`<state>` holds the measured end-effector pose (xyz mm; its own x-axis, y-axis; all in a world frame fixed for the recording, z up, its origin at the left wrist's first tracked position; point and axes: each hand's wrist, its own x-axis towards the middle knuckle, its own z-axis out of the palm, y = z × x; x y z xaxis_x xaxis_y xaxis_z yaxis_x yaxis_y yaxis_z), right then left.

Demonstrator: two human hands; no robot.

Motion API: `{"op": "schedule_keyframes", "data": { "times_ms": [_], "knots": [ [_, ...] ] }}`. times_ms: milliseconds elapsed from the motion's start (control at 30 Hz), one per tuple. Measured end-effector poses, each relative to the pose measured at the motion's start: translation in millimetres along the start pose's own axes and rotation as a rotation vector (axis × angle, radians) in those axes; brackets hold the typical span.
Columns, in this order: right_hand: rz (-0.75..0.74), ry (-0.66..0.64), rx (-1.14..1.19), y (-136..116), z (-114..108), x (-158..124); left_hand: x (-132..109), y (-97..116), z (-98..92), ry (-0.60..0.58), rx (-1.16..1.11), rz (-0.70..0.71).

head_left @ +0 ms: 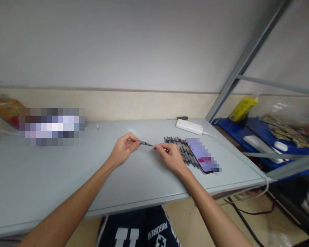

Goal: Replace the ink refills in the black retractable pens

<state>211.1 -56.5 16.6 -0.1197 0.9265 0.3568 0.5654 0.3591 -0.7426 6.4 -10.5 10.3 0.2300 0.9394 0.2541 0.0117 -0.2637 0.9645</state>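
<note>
A person seated at a pale grey table [67, 178] holds a dark pen [146, 143] between both hands, just above the tabletop. The left hand [123, 149] has its thumb and fingers pinched shut on one end of the pen. The right hand [171, 156] has its fingertips closed on the other end, where a small yellow mark shows. The pen spans the short gap between the two hands, tilted slightly down toward the right hand.

Just beyond the right hand's knuckles, and touching its far side, lies a row of pens [181, 151] set side by side on the table. A phone [204, 157] with a lit screen lies against the row's outer edge. Farther out from the right hand, near the wall, a white power strip [189, 126] lies on the table, with a screwdriver [181, 118] just behind it. Well off to the right of that hand, past a slanted metal bar [237, 72], a blue tray [229, 128] holds a yellow packet [243, 108]. Both forearms reach in from the near edge of the table.
</note>
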Motion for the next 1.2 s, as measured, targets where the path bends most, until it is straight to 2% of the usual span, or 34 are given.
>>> {"op": "schedule_keyframes", "data": {
  "times_ms": [167, 300, 467, 700, 867, 1000, 1100, 1200],
  "knots": [
    [-0.182, 0.123, -0.11, 3, 5, -2, 3, 1, -5.1, 0.003, -0.084, -0.073],
    [-0.195, 0.122, -0.073, 2, 5, -4, 3, -2, -6.1, -0.024, -0.096, -0.106],
    [0.007, 0.049, 0.08, -2, 0, -1, 0, -6, -2.9, -0.013, 0.0, -0.043],
    [0.405, -0.188, 0.641, 1, -5, 4, -5, 3, 4.7, 0.047, 0.184, 0.15],
    [0.493, -0.23, 0.827, -1, -10, 5, -8, 5, 8.4, 0.081, 0.258, 0.28],
    [0.499, -0.247, 0.904, 1, -14, 6, -11, 9, 10.7, 0.101, 0.382, 0.469],
    [0.486, -0.189, 0.962, 2, -15, 9, -13, 14, 12.8, 0.092, 0.486, 0.617],
    [0.432, 0.037, 1.007, -3, -14, 16, -15, 15, 13.5, 0.014, 0.562, 0.65]
  ]
}}
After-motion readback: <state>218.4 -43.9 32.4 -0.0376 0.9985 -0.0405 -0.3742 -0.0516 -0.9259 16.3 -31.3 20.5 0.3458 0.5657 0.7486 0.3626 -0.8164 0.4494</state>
